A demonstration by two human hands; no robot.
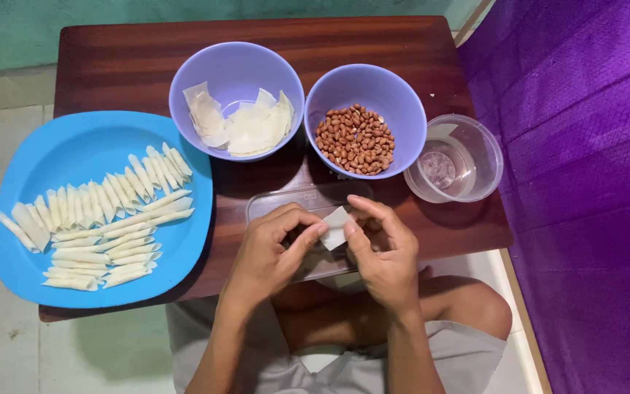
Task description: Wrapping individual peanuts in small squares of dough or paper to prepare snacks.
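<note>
My left hand (271, 252) and my right hand (380, 252) meet over a clear plastic lid (293, 201) lying flat on the dark wooden table (125, 66). Both pinch one small white pastry wrapper (335, 228) between thumbs and fingertips, part of it hidden by the fingers. A lilac bowl (191, 80) holding a stack of white wrappers (246, 124) stands behind my left hand. Beside it a second lilac bowl (402, 102) is filled with brown peanuts (355, 138).
A blue plate (60, 157) at the left carries several rolled white pastry sticks (103, 226) in rows. A small clear plastic cup (468, 157) with a little liquid stands at the right table edge. Purple cloth (592, 182) covers the floor on the right.
</note>
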